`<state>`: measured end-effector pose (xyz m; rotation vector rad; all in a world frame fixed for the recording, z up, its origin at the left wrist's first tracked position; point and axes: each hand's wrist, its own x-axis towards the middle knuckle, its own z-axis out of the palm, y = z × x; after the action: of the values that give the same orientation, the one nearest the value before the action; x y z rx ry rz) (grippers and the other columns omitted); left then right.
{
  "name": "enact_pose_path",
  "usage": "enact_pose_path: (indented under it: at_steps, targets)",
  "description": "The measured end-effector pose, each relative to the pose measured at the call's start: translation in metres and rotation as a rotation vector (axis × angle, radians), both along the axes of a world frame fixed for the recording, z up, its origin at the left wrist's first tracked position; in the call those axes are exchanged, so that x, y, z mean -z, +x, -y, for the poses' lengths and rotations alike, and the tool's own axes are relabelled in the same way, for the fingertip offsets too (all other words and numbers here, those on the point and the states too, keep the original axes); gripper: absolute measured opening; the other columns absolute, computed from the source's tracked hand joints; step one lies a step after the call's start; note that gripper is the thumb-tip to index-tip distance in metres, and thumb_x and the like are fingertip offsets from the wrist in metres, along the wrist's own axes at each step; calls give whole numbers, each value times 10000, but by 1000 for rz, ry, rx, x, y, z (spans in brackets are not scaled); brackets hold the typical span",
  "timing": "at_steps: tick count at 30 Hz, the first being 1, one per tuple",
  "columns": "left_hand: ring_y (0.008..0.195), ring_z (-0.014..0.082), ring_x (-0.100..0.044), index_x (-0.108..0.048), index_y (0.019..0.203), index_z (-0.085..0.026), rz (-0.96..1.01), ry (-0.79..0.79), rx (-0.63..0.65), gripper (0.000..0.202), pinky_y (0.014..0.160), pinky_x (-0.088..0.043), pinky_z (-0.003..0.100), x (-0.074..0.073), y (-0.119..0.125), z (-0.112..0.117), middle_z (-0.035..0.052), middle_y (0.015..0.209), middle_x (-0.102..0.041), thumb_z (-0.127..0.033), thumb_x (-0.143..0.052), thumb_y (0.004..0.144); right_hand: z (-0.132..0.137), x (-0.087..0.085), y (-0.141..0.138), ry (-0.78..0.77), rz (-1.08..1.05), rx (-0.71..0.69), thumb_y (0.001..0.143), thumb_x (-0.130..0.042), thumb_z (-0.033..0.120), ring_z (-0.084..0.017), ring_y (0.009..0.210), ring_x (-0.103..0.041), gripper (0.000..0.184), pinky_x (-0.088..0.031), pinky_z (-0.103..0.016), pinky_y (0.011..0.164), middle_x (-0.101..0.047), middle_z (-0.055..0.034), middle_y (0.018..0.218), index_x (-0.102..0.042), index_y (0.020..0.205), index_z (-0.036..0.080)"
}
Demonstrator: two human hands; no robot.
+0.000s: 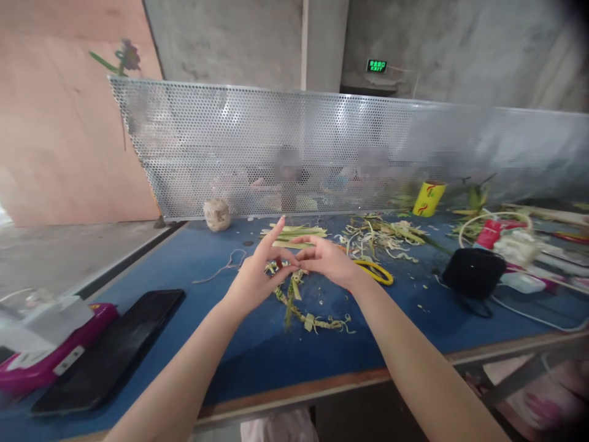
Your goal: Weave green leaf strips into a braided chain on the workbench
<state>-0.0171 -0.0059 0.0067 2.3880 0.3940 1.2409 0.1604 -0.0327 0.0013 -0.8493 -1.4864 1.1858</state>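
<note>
My left hand (257, 273) and my right hand (330, 261) meet above the middle of the blue table, fingertips almost touching. Both pinch thumb against fingers at the top of a braided strand of pale green leaf strips (317, 322). One left finger points up and away. The strand hangs and curves below the hands to the right, with curled loose ends. Just beyond the fingers lie flat cut leaf strips (294, 233). The exact grip point is small and partly covered by fingers.
A heap of leaf scraps (381, 236), a yellow ring (375, 272) and a yellow roll (429, 199) are at right. Near them sits a black pouch (473, 273) among cables. At left lie a black phone (115, 347) and a string ball (216, 215). A perforated metal screen (257, 141) borders the back.
</note>
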Motion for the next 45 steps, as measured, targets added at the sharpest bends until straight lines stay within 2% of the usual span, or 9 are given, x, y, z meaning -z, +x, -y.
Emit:
enact_pose_path:
  at_steps: [8,10,15,20,25,29,36,41,45]
  targets:
    - [691,135,-585,-44,1397,-256,-93,50,-125,776,646,-481,280,0,-3,-4,0,765,-645,-148,-524,797,-5,4,1,53,46,40,711,-622,124,-106,623,-573,393,-459,-239,540,-618,22,719,-467,1062,208]
    - [697,124,-581,-51,1394,-265,-119,72,-122,764,669,-481,272,-1,-3,-4,-9,768,-640,-133,-512,799,-3,3,0,71,76,39,716,-599,103,-104,631,-575,376,-469,-241,556,-615,23,731,-479,1054,215]
    - [781,117,-596,-14,1395,-252,-126,139,-26,758,845,-458,326,-1,-2,-6,-27,737,-617,-126,-484,814,0,2,-3,143,134,28,725,-558,81,-123,685,-596,361,-498,-271,610,-627,13,765,-497,1050,226]
    - [801,126,-590,-2,1395,-273,-188,244,-22,739,847,-455,335,0,0,-7,3,808,-628,-119,-453,830,-4,5,-3,169,153,25,688,-510,17,-117,670,-586,432,-493,-261,610,-607,38,712,-501,1062,232]
    - [858,133,-577,-16,1395,-285,-158,249,-52,731,882,-431,333,0,-1,-6,5,828,-624,-124,-458,835,-8,9,0,211,87,37,703,-564,98,-117,672,-576,413,-473,-245,563,-602,33,734,-467,1078,244]
    - [831,131,-576,-20,1395,-277,-132,249,-82,714,842,-448,313,0,-3,-6,8,837,-625,-134,-448,842,-6,8,-1,191,105,94,719,-598,160,-116,635,-569,358,-476,-253,543,-601,30,721,-475,1045,245]
    - [826,131,-583,-62,1390,-268,-148,279,-78,672,825,-461,308,1,-3,-6,6,832,-631,-148,-437,845,-7,10,-3,213,137,83,728,-573,152,-116,663,-571,348,-491,-255,557,-577,17,762,-489,1052,247]
    - [678,113,-558,-41,1392,-291,-74,112,-167,766,674,-480,251,0,-2,-3,-17,761,-621,-130,-502,802,-6,11,-4,248,146,28,741,-583,186,-123,734,-577,294,-505,-275,641,-571,12,794,-527,1023,248]
    - [676,124,-581,33,1391,-302,37,-142,-84,903,586,-474,242,-1,3,-5,14,833,-599,-124,-570,743,-6,11,-6,198,123,90,689,-656,223,-122,691,-584,268,-512,-290,649,-581,22,746,-565,942,224]
